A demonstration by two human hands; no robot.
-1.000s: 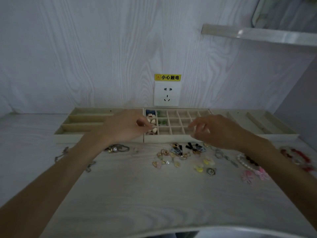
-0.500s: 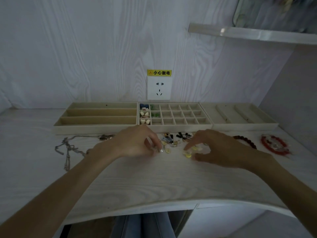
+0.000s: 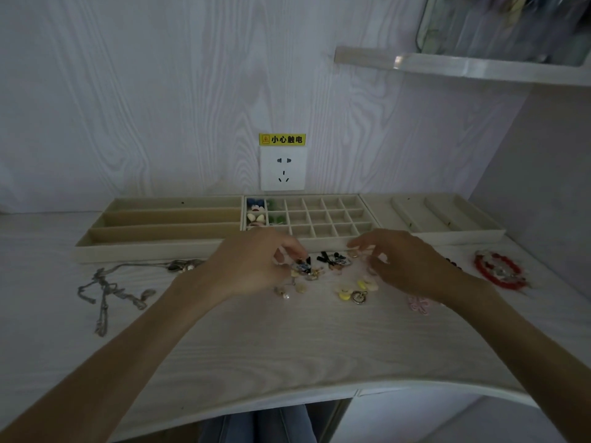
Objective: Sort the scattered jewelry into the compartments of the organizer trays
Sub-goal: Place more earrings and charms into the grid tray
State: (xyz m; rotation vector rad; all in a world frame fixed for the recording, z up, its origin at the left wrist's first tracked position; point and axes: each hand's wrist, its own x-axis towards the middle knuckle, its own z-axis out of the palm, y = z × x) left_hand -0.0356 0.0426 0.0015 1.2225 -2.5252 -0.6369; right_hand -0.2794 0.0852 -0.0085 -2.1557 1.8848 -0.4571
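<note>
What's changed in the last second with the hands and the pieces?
Both hands came back from over the grid tray to the loose charms on the desk. The left hand now pinches at one by its fingertips; whether the right hand holds anything is unclear. The necklaces, red bracelet and trays lie as before.

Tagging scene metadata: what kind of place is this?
Likely a home desk or vanity nook: a white wood-grain desk against a matching wall, a wall socket with a yellow warning sticker, a shelf above, organizer trays along the back.
</note>
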